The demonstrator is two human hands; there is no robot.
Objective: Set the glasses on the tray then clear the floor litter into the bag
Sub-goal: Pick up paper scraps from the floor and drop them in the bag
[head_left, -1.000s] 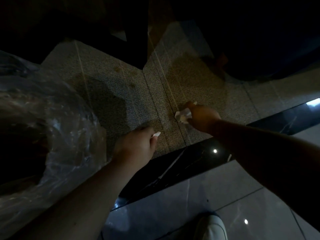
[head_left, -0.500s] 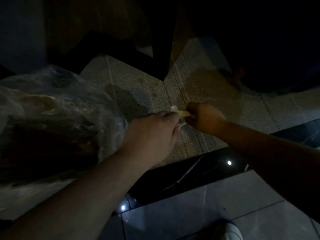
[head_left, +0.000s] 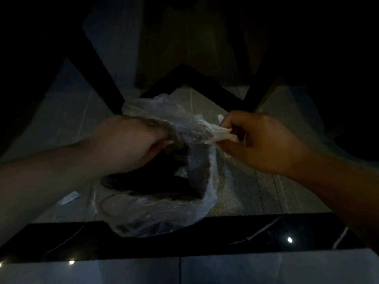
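Observation:
A clear plastic bag (head_left: pixel 164 210) with dark contents lies on the floor in the middle of the head view, its mouth spread wide. My left hand (head_left: pixel 131 142) grips the bag's rim on the left side. My right hand (head_left: pixel 260 142) pinches a crumpled white scrap of paper litter (head_left: pixel 220 135) at the bag's right rim, touching the plastic. No glasses or tray are in view.
Grey carpet (head_left: pixel 246 187) lies under the bag. A glossy black strip (head_left: pixel 225 238) runs across the front, with pale floor tiles (head_left: pixel 246 269) below it. Dark table legs (head_left: pixel 207 83) and a wooden panel (head_left: pixel 194 44) stand behind. Another pale scrap (head_left: pixel 69 197) lies left of the bag.
The view has swung left, bringing the bag to the middle. My left hand has taken hold of the bag's rim, and my right hand has carried the white scrap to the bag's mouth.

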